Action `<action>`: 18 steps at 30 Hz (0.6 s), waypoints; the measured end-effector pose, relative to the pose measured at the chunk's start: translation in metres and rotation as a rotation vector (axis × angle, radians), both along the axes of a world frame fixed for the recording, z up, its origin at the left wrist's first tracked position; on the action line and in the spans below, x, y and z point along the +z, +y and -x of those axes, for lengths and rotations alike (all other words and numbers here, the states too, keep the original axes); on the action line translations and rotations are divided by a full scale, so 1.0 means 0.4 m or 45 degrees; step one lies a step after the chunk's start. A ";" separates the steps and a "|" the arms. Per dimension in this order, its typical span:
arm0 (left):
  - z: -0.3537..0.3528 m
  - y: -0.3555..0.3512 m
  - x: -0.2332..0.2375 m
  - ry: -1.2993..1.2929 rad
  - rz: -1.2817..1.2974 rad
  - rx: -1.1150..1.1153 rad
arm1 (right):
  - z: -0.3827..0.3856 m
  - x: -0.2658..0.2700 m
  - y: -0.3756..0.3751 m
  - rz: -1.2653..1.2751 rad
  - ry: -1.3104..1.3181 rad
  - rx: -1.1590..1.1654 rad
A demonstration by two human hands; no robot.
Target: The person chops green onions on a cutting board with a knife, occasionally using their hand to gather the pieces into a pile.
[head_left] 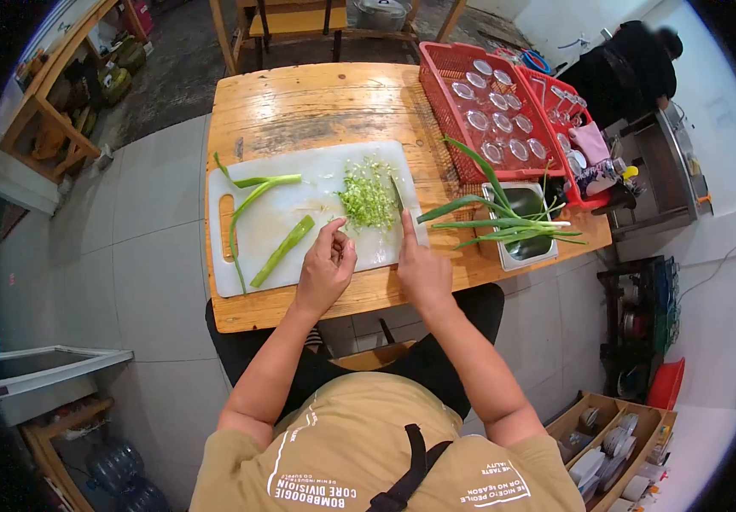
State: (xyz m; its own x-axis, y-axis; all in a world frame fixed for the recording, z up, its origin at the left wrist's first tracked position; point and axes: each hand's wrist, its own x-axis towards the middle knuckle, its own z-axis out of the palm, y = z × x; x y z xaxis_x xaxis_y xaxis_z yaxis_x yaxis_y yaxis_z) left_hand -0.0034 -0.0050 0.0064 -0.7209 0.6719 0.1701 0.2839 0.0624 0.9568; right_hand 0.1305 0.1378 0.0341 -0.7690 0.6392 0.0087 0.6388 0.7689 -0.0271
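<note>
On the white cutting board [325,183] lies a heap of finely chopped green onion [368,196]. My right hand [425,266] grips a knife [397,193], its index finger stretched along the back and the blade pointing away from me at the heap's right side. The handle is hidden in my palm. My left hand [328,263] is closed with curled fingertips just below the heap; what they hold, if anything, cannot be made out. Left of it rest a thick green stalk [282,250] and a whole green onion [253,200], beside the board's handle slot.
A metal container [528,252] with long green onions [504,218] across it stands at the wooden table's [299,94] right edge. Behind it are red baskets [443,102] of upturned glasses [502,122]. A person in black [628,64] stands at a sink counter, back right.
</note>
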 end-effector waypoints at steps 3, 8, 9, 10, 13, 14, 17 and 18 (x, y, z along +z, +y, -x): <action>-0.009 0.004 0.010 0.029 0.003 -0.005 | 0.028 -0.014 0.039 -0.025 0.073 0.032; 0.012 0.000 0.039 0.135 0.005 -0.044 | 0.018 0.026 0.016 -0.014 0.050 0.066; 0.023 -0.005 0.036 0.134 0.004 -0.031 | 0.011 0.011 -0.006 -0.017 0.021 0.037; 0.035 -0.011 0.032 0.217 0.024 -0.002 | 0.005 -0.001 -0.017 -0.017 -0.010 0.004; 0.050 -0.006 0.022 0.303 0.055 0.018 | 0.042 -0.004 0.041 0.049 0.103 0.022; 0.051 -0.001 0.019 0.304 0.057 0.017 | 0.033 0.002 0.038 0.051 0.104 0.010; 0.048 -0.001 0.004 0.366 0.065 0.032 | 0.026 0.015 0.021 0.008 0.058 0.071; 0.052 -0.001 0.002 0.362 0.061 0.042 | 0.014 0.005 -0.001 0.007 0.034 0.051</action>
